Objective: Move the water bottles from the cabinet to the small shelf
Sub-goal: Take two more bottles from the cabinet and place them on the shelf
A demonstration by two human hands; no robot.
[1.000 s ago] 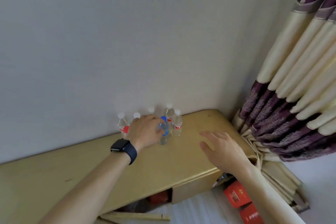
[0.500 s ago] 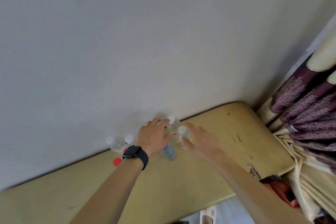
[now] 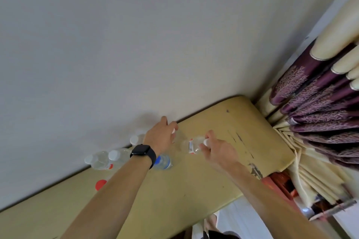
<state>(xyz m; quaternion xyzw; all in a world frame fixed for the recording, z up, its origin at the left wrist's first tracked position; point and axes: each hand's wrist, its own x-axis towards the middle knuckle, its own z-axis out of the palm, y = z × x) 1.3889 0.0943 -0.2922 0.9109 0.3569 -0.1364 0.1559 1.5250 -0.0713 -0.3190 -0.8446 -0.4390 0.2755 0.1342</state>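
My right hand pinches the red-labelled bottle only at its cap end. The clear body hangs out to the left of my fingers, tilted rather than upright. With such a narrow hold on a smooth plastic neck, I think the bottle could swing or slip as I lift it. It could then drop onto the cabinet top or knock the blue-capped bottle standing just near of my left wrist.

My left hand is curled over the top of a far bottle close to the wall. Only a bit of white cap shows between my fingers, so I can't judge how secure that hold is. If I drag it out carelessly, my forearm may sweep the other bottles grouped to the left.

All the bottles are on the cabinet, and the small shelf is not in view.
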